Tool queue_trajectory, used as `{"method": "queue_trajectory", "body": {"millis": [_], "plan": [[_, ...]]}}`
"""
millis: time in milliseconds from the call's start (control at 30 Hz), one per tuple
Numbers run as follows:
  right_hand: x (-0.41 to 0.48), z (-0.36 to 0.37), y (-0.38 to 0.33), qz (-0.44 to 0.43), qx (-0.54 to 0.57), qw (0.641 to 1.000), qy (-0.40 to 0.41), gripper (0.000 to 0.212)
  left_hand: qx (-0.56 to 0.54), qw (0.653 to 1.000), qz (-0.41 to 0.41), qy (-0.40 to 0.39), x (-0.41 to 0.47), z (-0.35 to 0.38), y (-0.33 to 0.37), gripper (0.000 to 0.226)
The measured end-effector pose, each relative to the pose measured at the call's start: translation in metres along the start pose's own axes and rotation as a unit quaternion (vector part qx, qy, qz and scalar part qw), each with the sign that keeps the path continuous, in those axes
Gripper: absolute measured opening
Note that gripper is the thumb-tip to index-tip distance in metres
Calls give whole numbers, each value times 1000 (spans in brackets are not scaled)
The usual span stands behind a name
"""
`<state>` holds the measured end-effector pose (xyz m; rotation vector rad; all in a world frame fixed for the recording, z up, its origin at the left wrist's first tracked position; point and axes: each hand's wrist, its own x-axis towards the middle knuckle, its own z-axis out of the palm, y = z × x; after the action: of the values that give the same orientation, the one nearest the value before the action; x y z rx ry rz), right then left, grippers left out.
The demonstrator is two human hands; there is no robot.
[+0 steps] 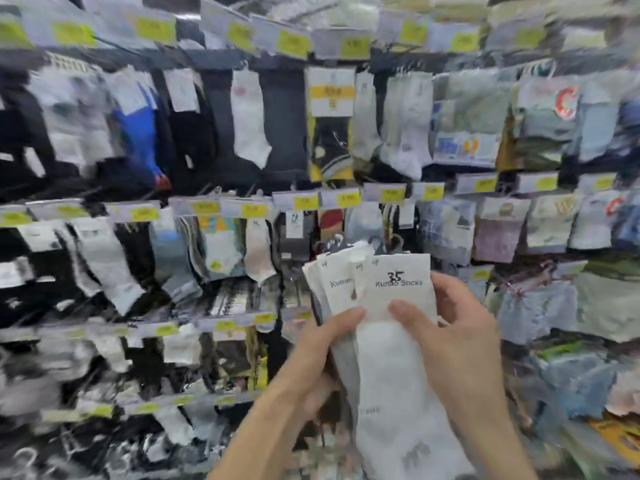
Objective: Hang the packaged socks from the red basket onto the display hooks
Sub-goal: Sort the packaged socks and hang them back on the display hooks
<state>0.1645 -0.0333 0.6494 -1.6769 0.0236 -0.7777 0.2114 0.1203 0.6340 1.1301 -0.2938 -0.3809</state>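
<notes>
1. Both forearms rise from 6 o'clock, nearest the lens, as a person stands before a wall of sock displays with a fanned bundle of packaged socks held at chest level, just short of the racks.

2. At 7 o'clock of the bundle, the left hand is closed around the stack from behind, thumb pressed over the front; this grip appears to carry the weight of the several pairs.

3. At 3 o'clock of the bundle, the right hand pinches the frontmost pair, thumb on its white card and fingers wrapped behind, seemingly peeling that pair off the fan so it can go on a hook alone.

4. Printed on the front card is "Kunao Socks", with "35" handwritten above it; the card behind repeats the start of the same brand name.

5. Small hangers at the tops of the cards point toward 12 o'clock, the end that would meet a hook.

6. Rows of hanging socks fill the display from 9 to 3 o'clock beneath yellow price tags; motion blur leaves their figures unreadable, and a free hook cannot be made out.

7. No red basket appears in view; none of the held pairs is hung yet.
</notes>
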Motion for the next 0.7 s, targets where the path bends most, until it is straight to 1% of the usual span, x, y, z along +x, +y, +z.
{"method": "queue_trajectory", "body": {"millis": [133,200,300,367,467,533,600,700], "plan": [[9,57,-36,-35,65,997,-32,35,-14,998,50,35,-20,-42,54,60],[12,82,-52,-41,96,993,-48,32,-15,995,79,51,-29,-63,79,57],[14,117,-74,-51,131,987,-74,32,-9,990,124,67,-40,-93,111,43],[11,138,-86,-70,151,983,-78,35,-17,987,141,71,-48,-111,127,42],[4,166,-99,-93,178,976,-86,28,-34,985,152,73,-55,-136,143,48],[2,181,-103,-103,189,972,-96,28,-45,983,160,74,-58,-150,151,44],[3,195,-106,-100,194,969,-115,30,-46,982,168,74,-59,-161,158,41],[8,212,-108,-90,197,965,-151,32,-37,980,178,78,-56,-173,166,42]]}}
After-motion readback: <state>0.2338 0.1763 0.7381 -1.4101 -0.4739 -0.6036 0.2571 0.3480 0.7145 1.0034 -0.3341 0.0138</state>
